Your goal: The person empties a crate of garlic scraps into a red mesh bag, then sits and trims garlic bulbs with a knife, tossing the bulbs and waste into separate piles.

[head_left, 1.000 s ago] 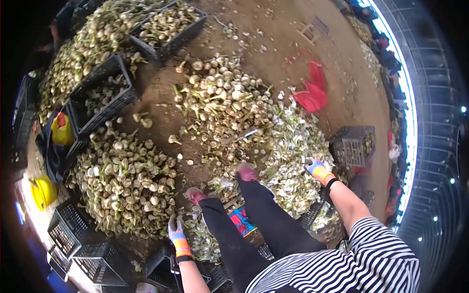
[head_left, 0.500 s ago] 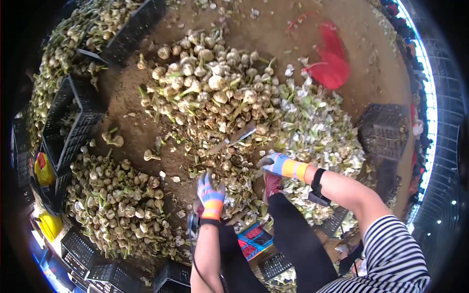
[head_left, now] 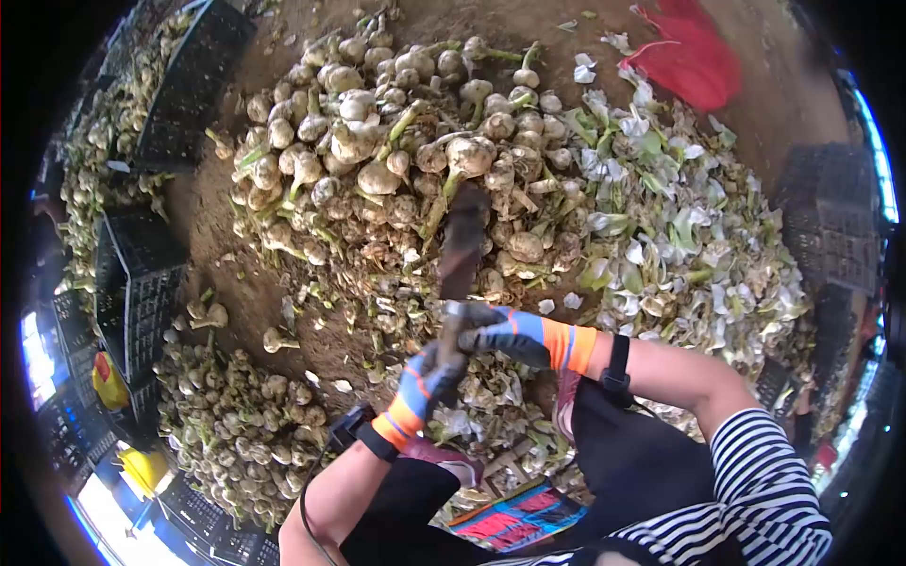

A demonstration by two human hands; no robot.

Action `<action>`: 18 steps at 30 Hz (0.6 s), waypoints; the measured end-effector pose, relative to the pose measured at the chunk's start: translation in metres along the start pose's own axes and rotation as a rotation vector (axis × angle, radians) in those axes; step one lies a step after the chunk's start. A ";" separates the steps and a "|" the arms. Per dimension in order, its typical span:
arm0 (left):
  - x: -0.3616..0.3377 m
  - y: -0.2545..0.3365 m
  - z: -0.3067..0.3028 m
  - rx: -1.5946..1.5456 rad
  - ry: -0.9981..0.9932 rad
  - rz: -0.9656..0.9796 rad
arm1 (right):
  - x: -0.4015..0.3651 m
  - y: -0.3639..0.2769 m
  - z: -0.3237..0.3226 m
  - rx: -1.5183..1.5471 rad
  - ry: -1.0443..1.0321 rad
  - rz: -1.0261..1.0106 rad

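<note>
A broad-bladed knife (head_left: pixel 462 250) points away from me, its dark blade over the near edge of a heap of garlic bulbs (head_left: pixel 354 141). My left hand (head_left: pixel 427 385), in a grey, blue and orange glove, is closed around the lower part of its handle. From the right, my right hand (head_left: pixel 510 335), gloved alike, closes on the upper handle near the blade; its fingertips are partly hidden. Loose peelings and stalks lie below both hands.
Pale garlic skins (head_left: pixel 661 245) are piled at right, with a red mesh bag (head_left: pixel 689 61) beyond. A second garlic pile (head_left: pixel 241 424) lies at left. Black crates (head_left: pixel 142 292) line the left side; another crate (head_left: pixel 830 222) stands right. A striped cloth (head_left: pixel 519 519) lies between my legs.
The knife, earlier lying on the heap, is now lifted in my hands. My hands were apart and have come together at its handle. The view has shifted closer to the heap.
</note>
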State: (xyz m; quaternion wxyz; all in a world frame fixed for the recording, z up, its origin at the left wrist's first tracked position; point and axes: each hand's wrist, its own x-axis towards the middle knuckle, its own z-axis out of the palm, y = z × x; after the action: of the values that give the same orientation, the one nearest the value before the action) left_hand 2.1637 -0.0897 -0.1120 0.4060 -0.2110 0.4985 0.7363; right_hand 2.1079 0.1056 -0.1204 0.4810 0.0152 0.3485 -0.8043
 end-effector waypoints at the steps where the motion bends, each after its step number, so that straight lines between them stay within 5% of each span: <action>1: -0.006 0.010 0.017 -0.003 -0.090 0.080 | -0.006 -0.003 -0.002 0.198 -0.004 0.014; 2: -0.005 0.027 0.016 0.101 -0.317 0.083 | -0.013 -0.020 0.006 0.176 0.016 -0.004; 3: 0.015 0.009 0.000 0.226 -0.300 0.156 | -0.020 -0.038 0.015 0.138 0.030 -0.029; 5: 0.043 -0.026 -0.026 0.855 0.230 0.360 | -0.028 -0.047 0.008 0.147 0.146 -0.200; 7: 0.051 -0.077 -0.038 1.680 0.790 0.357 | -0.048 -0.063 0.008 -0.047 0.277 -0.293; 9: 0.043 -0.080 -0.022 1.490 0.518 -0.102 | -0.073 -0.069 0.010 -0.010 0.324 -0.307; 13: 0.050 -0.128 -0.014 1.070 0.791 0.010 | -0.137 -0.061 0.048 -0.264 0.346 -0.436; 15: 0.090 -0.166 -0.037 0.278 0.804 0.052 | -0.132 -0.043 0.024 -0.623 0.602 -0.934; 17: 0.080 -0.170 -0.030 -0.407 0.569 0.272 | -0.150 -0.056 0.027 -0.864 0.604 -0.932; 18: 0.045 -0.155 -0.010 -0.666 0.346 0.394 | -0.155 -0.061 0.026 -0.930 0.574 -0.755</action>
State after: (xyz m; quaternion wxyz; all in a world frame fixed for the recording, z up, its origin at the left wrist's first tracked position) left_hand 2.2618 -0.0547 -0.2351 0.0775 -0.3516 0.3251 0.8745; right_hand 2.1516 0.2265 -0.0118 0.0109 -0.1035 0.7549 -0.6476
